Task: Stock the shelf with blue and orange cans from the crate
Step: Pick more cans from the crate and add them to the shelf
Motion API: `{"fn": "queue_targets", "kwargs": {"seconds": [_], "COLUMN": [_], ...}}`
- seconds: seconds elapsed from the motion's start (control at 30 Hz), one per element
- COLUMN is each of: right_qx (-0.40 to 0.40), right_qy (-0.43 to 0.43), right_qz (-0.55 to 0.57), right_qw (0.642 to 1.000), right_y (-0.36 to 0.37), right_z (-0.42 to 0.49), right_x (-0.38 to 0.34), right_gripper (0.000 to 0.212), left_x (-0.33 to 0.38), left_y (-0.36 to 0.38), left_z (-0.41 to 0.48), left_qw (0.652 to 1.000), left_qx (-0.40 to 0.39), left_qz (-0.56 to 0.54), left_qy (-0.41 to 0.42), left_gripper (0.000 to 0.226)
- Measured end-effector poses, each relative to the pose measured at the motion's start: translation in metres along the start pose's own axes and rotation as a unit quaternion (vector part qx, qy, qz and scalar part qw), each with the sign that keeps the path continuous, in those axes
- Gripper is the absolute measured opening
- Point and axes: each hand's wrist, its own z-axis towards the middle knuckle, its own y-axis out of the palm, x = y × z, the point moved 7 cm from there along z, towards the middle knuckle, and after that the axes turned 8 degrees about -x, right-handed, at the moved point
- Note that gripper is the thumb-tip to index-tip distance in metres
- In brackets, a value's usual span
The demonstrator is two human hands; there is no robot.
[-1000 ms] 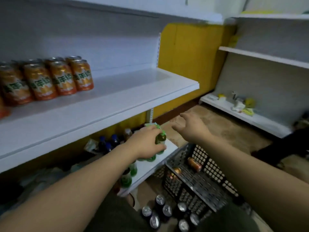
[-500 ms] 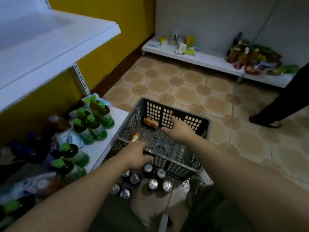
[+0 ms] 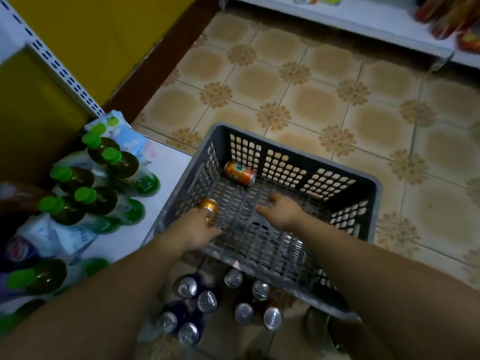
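A grey slotted crate [image 3: 285, 148] stands on the tiled floor. Two orange cans lie on their sides inside it: one [image 3: 240, 173] by the far wall, another [image 3: 208, 206] against the left wall. My left hand [image 3: 195, 228] reaches into the crate and its fingertips touch the near end of the left orange can, without closing around it. My right hand [image 3: 281, 210] hovers over the crate's bare bottom with fingers spread and nothing in it. Several dark blue cans [image 3: 187, 287] stand upright on the floor just in front of the crate.
A low white shelf [image 3: 168, 167] to the left of the crate holds green-capped bottles [image 3: 122, 165] and soft packets. A yellow wall and a perforated shelf upright [image 3: 67, 76] rise behind it. Another low shelf [image 3: 363, 19] runs along the far side of the tiled floor.
My view has dropped from the shelf of orange cans down to the crate. Both hands have moved down into the crate, the left one reaching the orange can by the left wall.
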Motion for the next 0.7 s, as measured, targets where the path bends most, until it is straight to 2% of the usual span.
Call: {"fn": "queue_targets", "kwargs": {"seconds": [0.27,0.4,0.47,0.53,0.6,0.7], "right_qx": [-0.079,-0.12,-0.135,-0.134,-0.117,-0.109], "right_qy": [-0.001,-0.023,-0.018,-0.017,-0.018,-0.032], "right_qz": [0.045,0.076,0.087,0.103,0.118,0.148], "right_qw": [0.996,0.99,0.987,0.985,0.986,0.982], "right_y": [0.044,0.087,0.11,0.131,0.142,0.153], "right_z": [0.136,0.184,0.205,0.224,0.237,0.239], "right_x": [-0.031,-0.048,-0.052,-0.056,-0.062,-0.071], "right_gripper": [0.059,0.043,0.049,0.063,0.07,0.061], "left_x": [-0.047,-0.069,-0.077,-0.082,-0.084,-0.088], "left_y": [0.01,0.026,0.036,0.042,0.043,0.045], "left_z": [0.109,0.144,0.157,0.168,0.174,0.174], "left_qw": [0.991,0.986,0.982,0.979,0.98,0.979], "left_qx": [-0.059,-0.066,-0.077,-0.089,-0.089,-0.091], "left_qz": [-0.094,-0.127,-0.153,-0.164,-0.158,-0.15], "left_qy": [-0.068,-0.081,-0.08,-0.081,-0.086,-0.099], "left_gripper": [0.069,0.052,0.048,0.056,0.075,0.09]}}
